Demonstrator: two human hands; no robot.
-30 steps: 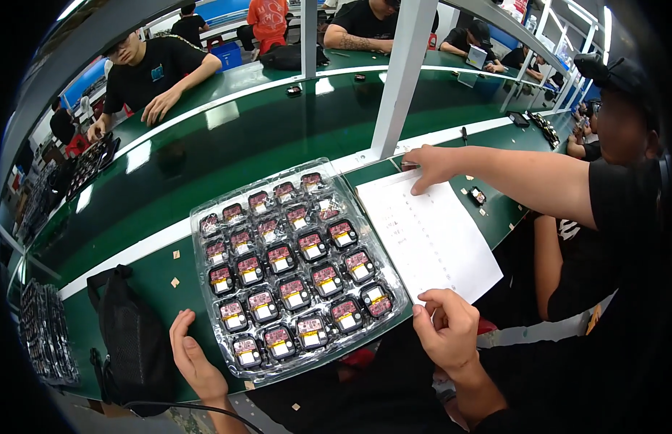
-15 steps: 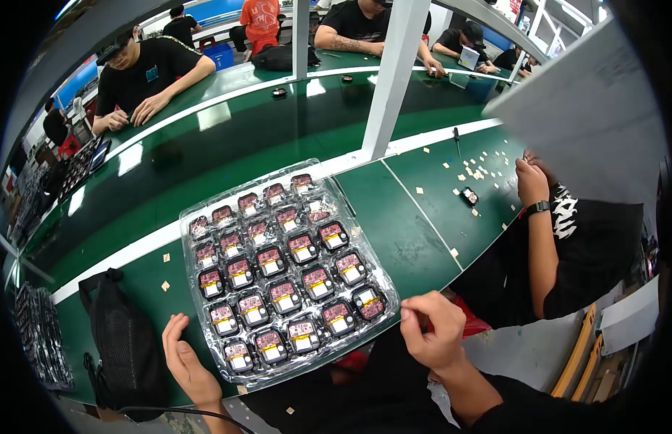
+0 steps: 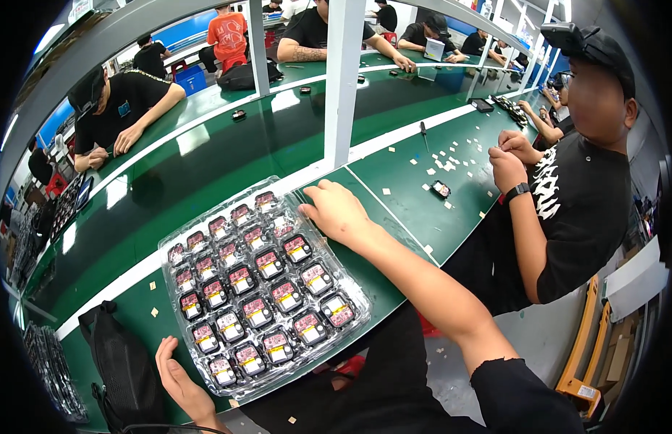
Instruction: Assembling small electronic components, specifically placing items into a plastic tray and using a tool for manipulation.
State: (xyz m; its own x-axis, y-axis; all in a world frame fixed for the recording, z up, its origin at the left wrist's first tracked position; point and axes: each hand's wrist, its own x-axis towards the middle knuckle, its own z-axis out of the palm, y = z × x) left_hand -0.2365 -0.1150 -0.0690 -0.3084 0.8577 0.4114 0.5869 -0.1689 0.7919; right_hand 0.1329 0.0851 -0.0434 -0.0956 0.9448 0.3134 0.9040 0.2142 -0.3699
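A clear plastic tray (image 3: 358, 318) lies at a slant on the green bench before me. Its pockets hold rows of small black rounded-square casings, such as this casing (image 3: 339, 309), each with a red circuit board, a white block and a yellow strip. My left hand (image 3: 180, 383) is by the tray's near left edge, its fingers extended and nothing in them. Stretched across to the tray's far right corner, my right hand (image 3: 337, 211) has its fingers apart and holds nothing that I can see. Whether its fingertips touch the rim I cannot tell.
A black bag (image 3: 122, 362) lies left of the tray. White posts (image 3: 343, 87) rise beyond it, beside a long green belt (image 3: 227, 159). At right a co-worker (image 3: 582, 188) sits near a loose casing (image 3: 441, 189), a screwdriver (image 3: 424, 136) and scattered small pale squares.
My right hand has moved from the tray's near right corner to its far right corner, and its curled fingers have opened out. The view has shifted right; my left hand stays beside the tray.
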